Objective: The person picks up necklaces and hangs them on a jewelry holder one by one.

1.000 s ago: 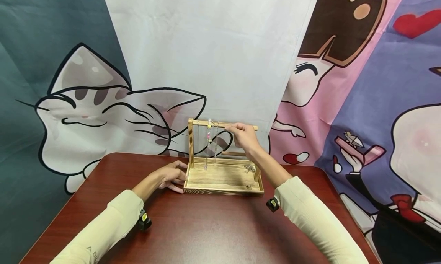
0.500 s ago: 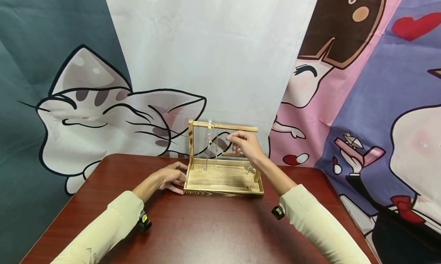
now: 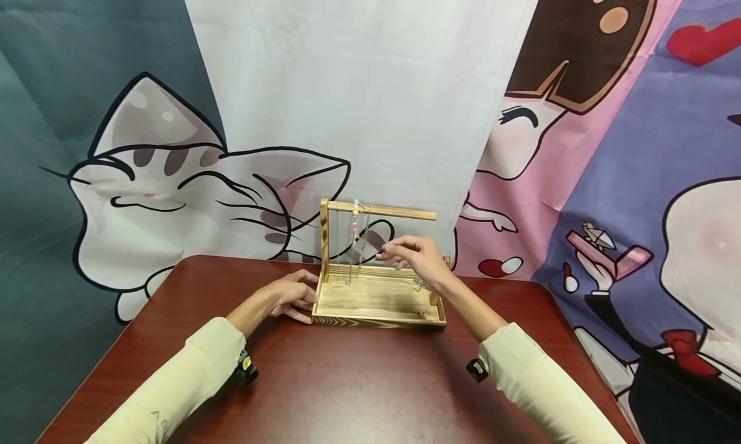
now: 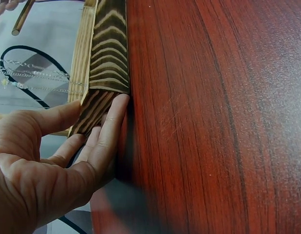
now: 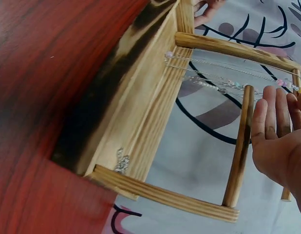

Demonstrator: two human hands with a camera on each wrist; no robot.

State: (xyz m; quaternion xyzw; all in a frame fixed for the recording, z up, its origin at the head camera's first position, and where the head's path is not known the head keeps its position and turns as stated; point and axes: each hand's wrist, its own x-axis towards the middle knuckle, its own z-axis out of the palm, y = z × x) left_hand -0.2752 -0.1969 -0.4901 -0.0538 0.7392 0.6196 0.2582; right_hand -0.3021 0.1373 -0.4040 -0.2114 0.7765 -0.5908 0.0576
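Observation:
A wooden jewelry stand (image 3: 379,211) with a shallow tray base stands on the table. My left hand (image 3: 291,295) grips the tray's left front corner, thumb on its edge and fingers along its side, as the left wrist view shows. From the upper bar hang a beaded necklace (image 3: 355,226), a silver chain (image 3: 365,238) and a thinner strand. My right hand (image 3: 415,254) hovers right of these by the lower bar (image 5: 239,151). Its fingers look mostly straight in the right wrist view, with nothing visible held; its thumb is partly cut off.
In the tray a silver chain heap (image 3: 420,284) lies at the right rear, and a small metallic piece (image 3: 420,314) at the right front. The reddish-brown table (image 3: 359,379) extends toward me. A printed cartoon cloth (image 3: 359,77) hangs behind.
My right hand has come down from the upper bar to the lower bar's height. The silver chain now hangs slanted, its lower end toward the left. My left hand stays put.

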